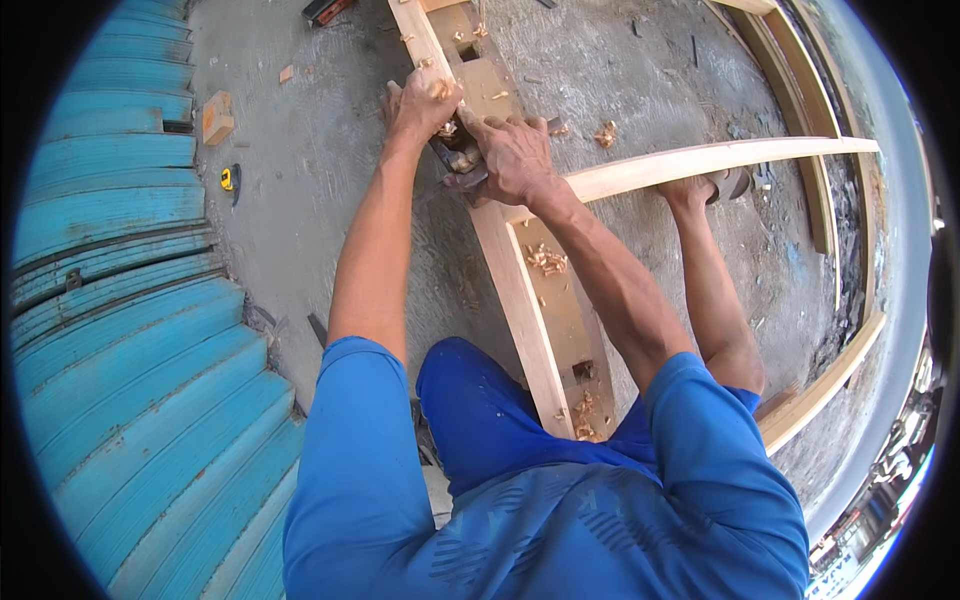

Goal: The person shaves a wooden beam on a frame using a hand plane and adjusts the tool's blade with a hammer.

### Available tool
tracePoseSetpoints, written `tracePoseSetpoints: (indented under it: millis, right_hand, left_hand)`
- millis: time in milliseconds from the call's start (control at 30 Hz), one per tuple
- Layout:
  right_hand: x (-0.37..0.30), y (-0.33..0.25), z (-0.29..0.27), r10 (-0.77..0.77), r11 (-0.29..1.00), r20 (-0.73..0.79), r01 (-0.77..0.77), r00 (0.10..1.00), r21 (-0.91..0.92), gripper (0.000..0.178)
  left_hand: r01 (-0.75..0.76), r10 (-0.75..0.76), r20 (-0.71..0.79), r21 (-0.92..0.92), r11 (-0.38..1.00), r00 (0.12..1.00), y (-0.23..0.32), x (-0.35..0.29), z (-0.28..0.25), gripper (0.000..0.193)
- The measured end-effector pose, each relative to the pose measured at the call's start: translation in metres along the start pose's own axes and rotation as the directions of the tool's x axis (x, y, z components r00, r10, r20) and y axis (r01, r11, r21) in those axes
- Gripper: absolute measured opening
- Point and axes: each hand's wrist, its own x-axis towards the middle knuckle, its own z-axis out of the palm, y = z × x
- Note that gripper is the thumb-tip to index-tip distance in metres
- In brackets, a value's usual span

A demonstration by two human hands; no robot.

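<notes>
Both my hands are closed round a hand plane (462, 162), which rests on the upper face of a long pale wooden rail (520, 320). My left hand (422, 105) grips its far end, fingers curled beside the rail. My right hand (515, 158) wraps over the nearer part, covering much of the tool. The rail runs from between my legs to the top of the view. Just beyond the plane, curled shavings lie on the wood. A crosspiece (720, 157) joins the rail near my right hand and extends right.
A wooden block (217, 118) and a yellow tape measure (231, 180) lie on concrete at left, beside a blue corrugated shutter (120, 310). Shavings (547, 260) sit on a lower board with slots. My foot (690, 190) is by the crosspiece. More timbers (815, 90) stand at right.
</notes>
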Motion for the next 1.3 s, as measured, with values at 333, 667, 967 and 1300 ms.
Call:
tracePoseSetpoints:
  millis: [333,667,967,1300]
  right_hand:
    - [-0.337,-0.053,0.004,0.077,0.995,0.145,-0.084,0.986,0.047,0.094]
    - [-0.116,-0.020,0.002,-0.048,0.999,-0.057,0.048,0.997,-0.007,0.100]
    - [-0.361,-0.058,0.017,0.006,0.992,0.019,-0.008,1.000,0.122,0.081]
    - [-0.173,-0.020,-0.089,0.211,0.917,-0.090,-0.165,0.973,0.363,0.087]
  left_hand:
    - [-0.048,0.055,0.120,-0.064,0.997,0.991,0.059,-0.355,0.029,0.083]
    - [-0.036,0.037,-0.001,-0.124,0.992,0.999,0.014,-0.114,0.004,0.083]
    - [-0.145,0.161,0.082,-0.177,0.974,0.984,0.041,-0.371,0.036,0.073]
    - [-0.333,0.146,-0.460,-0.358,0.872,0.876,0.087,-0.142,-0.093,0.087]
